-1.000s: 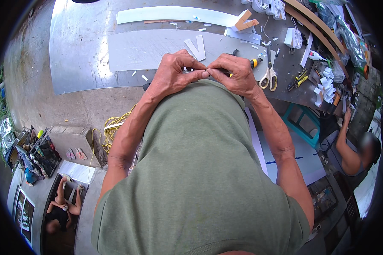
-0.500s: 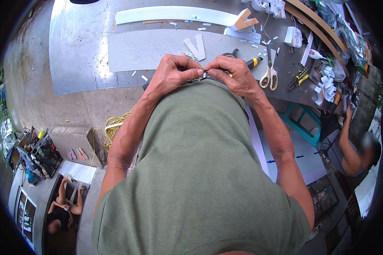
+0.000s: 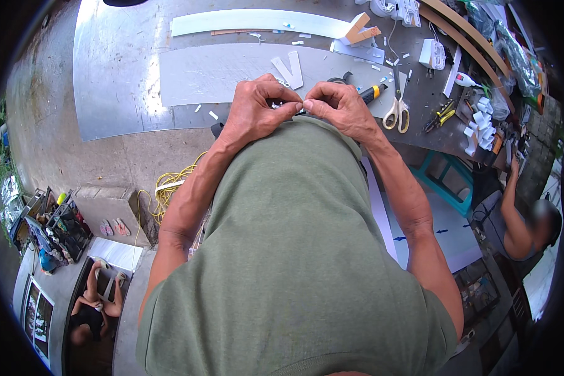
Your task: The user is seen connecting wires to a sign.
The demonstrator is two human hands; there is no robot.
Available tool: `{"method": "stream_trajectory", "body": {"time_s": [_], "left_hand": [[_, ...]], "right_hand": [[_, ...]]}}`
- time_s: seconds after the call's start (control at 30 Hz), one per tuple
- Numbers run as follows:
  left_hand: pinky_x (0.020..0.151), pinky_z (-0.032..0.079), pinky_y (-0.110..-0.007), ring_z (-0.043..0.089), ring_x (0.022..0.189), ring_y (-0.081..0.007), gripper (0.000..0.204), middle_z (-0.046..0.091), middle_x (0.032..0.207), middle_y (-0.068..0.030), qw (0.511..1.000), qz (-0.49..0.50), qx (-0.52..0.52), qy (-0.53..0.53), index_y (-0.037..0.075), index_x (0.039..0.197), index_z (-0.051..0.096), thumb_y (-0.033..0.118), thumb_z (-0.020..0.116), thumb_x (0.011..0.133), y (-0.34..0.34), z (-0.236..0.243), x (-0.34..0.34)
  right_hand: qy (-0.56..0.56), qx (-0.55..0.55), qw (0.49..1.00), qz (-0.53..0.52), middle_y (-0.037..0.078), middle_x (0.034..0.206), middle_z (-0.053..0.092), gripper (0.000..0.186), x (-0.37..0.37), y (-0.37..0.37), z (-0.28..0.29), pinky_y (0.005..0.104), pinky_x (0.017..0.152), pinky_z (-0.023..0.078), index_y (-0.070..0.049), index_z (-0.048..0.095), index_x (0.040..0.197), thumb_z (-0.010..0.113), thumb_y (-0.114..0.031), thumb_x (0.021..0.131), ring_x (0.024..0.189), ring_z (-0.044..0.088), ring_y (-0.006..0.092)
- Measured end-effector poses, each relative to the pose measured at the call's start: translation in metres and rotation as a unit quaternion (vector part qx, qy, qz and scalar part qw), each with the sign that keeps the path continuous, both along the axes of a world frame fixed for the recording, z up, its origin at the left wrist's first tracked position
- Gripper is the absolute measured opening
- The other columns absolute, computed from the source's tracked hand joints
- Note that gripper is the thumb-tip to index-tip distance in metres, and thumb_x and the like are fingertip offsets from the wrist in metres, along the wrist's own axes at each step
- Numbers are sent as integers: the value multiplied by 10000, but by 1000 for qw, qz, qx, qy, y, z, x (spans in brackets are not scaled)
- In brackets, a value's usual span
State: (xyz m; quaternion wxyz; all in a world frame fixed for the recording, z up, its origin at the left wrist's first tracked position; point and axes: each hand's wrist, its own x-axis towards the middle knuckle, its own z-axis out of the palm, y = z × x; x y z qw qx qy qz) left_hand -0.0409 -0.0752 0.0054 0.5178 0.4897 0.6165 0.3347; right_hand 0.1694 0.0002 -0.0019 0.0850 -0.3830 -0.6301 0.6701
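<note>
The left hand [image 3: 255,111] and right hand [image 3: 346,113] meet fingertip to fingertip by the near edge of the bench [image 3: 423,88], a pale V-shaped piece [image 3: 296,70] just beyond; whether either grip clenches anything, I can't tell. Light pressure and steady wrists would suit such close fingerwork.

Both hands [image 3: 252,114] pinch thumb to forefinger, fingertips [image 3: 308,104] close together, elbows [image 3: 177,238] bent

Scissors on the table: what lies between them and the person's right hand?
In the head view, a yellow-and-black tool lies between the right hand and the scissors, its near end close beside the knuckles.
</note>
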Motion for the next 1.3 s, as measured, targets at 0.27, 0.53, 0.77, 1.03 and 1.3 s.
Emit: {"method": "stream_trajectory", "body": {"time_s": [0.27,0.53,0.77,1.03,1.3], "left_hand": [[699,511,-297,613,726,-111,274,732,861,-55,987,38,-56,-145,59,1092,771,147,791,833,-2,-8,-3],[682,506,-307,656,765,-156,306,726,862,-76,993,-37,113,27,68,1085,766,109,833,789,0,-4,-1],[650,509,-330,642,721,-173,259,723,776,-34,955,-51,244,159,97,969,770,70,845,722,5,-1,1],[627,498,-340,602,683,-192,202,707,732,-35,939,-94,288,161,91,883,764,74,847,699,9,0,1],[615,521,-325,639,702,-182,179,721,758,-44,977,-34,182,109,79,896,777,72,848,732,6,0,4]], "right_hand": [[-6,-58,998,-36,-15,781,638,221,5,3,3,229,637,451,-33,706,943,715,-254,946,702,544,53],[14,-84,995,-50,-13,742,626,226,3,2,3,230,621,448,-30,707,894,710,-252,935,683,546,60],[12,-102,993,-64,-7,715,617,249,1,2,6,246,612,443,-25,707,857,707,-265,922,669,551,73],[12,-55,998,-29,-12,730,624,251,2,2,-1,249,604,435,-13,712,882,707,-261,923,678,545,70],[2,-129,991,-43,-19,771,633,293,1,7,9,230,615,448,-20,709,921,684,-308,971,693,532,52]]}}
